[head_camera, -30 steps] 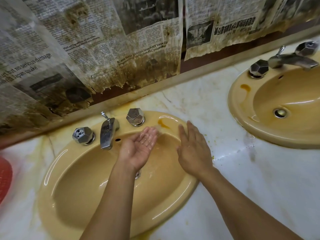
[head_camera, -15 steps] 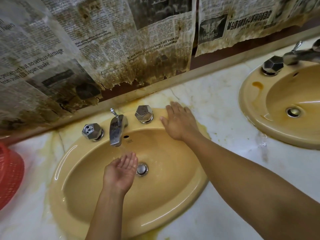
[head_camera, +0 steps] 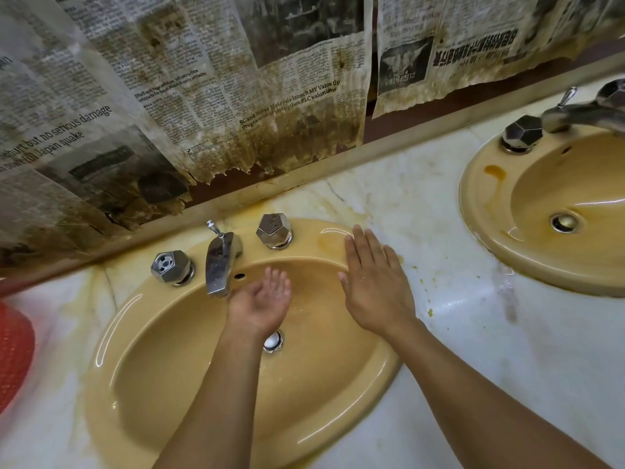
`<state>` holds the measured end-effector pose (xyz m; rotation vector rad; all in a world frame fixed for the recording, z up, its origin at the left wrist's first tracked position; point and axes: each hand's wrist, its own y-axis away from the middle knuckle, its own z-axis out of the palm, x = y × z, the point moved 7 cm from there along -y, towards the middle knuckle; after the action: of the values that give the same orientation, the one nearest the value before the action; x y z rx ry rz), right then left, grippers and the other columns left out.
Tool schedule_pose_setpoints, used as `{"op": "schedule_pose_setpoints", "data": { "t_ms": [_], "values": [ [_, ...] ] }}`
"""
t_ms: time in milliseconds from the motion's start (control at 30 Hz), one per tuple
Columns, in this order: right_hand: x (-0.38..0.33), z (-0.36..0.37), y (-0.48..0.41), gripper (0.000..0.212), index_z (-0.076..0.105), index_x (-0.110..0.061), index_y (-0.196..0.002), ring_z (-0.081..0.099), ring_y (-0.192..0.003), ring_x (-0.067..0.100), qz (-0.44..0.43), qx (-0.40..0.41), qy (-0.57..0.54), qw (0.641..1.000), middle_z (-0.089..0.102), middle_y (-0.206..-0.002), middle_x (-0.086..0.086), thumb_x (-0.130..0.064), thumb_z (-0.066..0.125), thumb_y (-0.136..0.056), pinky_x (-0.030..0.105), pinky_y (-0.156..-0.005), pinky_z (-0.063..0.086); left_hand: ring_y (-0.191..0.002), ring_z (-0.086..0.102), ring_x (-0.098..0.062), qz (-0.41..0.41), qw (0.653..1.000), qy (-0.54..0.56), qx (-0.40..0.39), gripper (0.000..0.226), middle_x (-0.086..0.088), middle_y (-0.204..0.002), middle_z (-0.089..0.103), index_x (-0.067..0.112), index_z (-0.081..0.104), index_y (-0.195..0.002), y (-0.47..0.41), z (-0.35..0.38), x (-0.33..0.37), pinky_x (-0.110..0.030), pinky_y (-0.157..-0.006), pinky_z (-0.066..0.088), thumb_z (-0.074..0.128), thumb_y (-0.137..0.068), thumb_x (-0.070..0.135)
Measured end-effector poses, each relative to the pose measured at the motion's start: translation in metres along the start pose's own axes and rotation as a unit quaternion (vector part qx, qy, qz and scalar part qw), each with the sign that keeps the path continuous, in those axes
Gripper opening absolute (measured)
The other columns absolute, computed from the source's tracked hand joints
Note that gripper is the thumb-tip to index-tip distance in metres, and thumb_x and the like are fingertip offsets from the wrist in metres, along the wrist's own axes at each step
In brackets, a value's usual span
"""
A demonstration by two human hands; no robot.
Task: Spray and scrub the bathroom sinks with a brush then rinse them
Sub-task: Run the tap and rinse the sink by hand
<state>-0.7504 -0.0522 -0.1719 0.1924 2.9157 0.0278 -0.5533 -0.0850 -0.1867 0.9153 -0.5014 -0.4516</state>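
Observation:
A mustard-yellow sink (head_camera: 142, 367) fills the lower middle, with a chrome faucet (head_camera: 219, 262) between two faceted chrome knobs (head_camera: 171, 267) (head_camera: 274, 230) and a drain (head_camera: 273, 340). My left hand (head_camera: 262, 302) is cupped palm-up inside the basin, just right of the spout, holding nothing. My right hand (head_camera: 375, 286) lies flat, palm down, fingers straight, on the sink's right rim beside a faint orange stain (head_camera: 329, 242). A second yellow sink (head_camera: 487, 211) with its own faucet (head_camera: 585, 111) sits at the right. No brush or spray bottle shows.
A stained white marble counter (head_camera: 406, 204) surrounds both sinks. Stained, torn newspaper (head_camera: 203, 96) covers the wall behind. A red plastic basket (head_camera: 13, 353) sits at the left edge. Small yellow crumbs (head_camera: 430, 311) dot the counter right of my right hand.
My left hand moved up and right toward the spout. My right hand slid back along the rim, from near the right knob toward the basin's right side.

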Motion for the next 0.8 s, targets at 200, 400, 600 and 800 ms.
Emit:
{"op": "schedule_pose_setpoints", "data": {
  "t_ms": [200, 400, 600, 800],
  "values": [
    [-0.016, -0.004, -0.013, 0.071, -0.002, -0.017, -0.163, -0.020, -0.155, 0.024, -0.047, -0.045, 0.015, 0.998, -0.017, -0.170, 0.003, -0.056, 0.013, -0.105, 0.054, -0.126, 0.000, -0.131, 0.060, -0.033, 0.035, 0.991, -0.009, -0.127, 0.039, -0.019, -0.133, 0.067, 0.000, 0.060, -0.134, 0.022, 0.029, -0.013, -0.046, -0.116, 0.040, 0.035, -0.110, 0.019],
    [-0.068, -0.002, -0.099, 0.109, -0.008, -0.012, -0.162, -0.009, -0.157, 0.021, -0.170, -0.111, 0.058, 0.977, -0.012, -0.171, 0.006, -0.081, 0.036, -0.089, 0.051, -0.126, 0.005, -0.132, 0.058, -0.031, 0.056, 0.998, -0.002, -0.023, 0.038, -0.018, -0.134, 0.067, 0.000, 0.060, -0.133, 0.021, -0.048, -0.009, -0.045, -0.113, 0.042, 0.035, -0.109, 0.015],
    [-0.069, -0.002, -0.078, 0.092, -0.009, -0.009, -0.162, -0.013, -0.157, 0.024, -0.161, -0.072, 0.073, 0.982, -0.015, -0.170, 0.010, -0.061, 0.036, -0.101, 0.045, -0.127, -0.001, -0.131, 0.058, -0.036, 0.073, 0.997, -0.004, 0.017, 0.037, -0.022, -0.130, 0.068, 0.001, 0.055, -0.136, 0.027, -0.078, 0.015, -0.046, -0.119, 0.037, 0.035, -0.108, 0.015],
    [-0.050, 0.003, 0.003, 0.058, 0.038, -0.004, -0.155, 0.022, -0.155, 0.025, -0.161, 0.070, -0.071, 0.982, 0.027, -0.166, 0.012, -0.016, 0.049, -0.099, 0.041, -0.126, 0.021, -0.122, 0.061, -0.038, 0.059, 0.998, -0.005, 0.024, 0.029, -0.021, -0.125, 0.067, -0.001, 0.057, -0.124, 0.027, -0.075, 0.024, -0.046, -0.112, 0.043, 0.038, -0.109, 0.015]
  ]
}}
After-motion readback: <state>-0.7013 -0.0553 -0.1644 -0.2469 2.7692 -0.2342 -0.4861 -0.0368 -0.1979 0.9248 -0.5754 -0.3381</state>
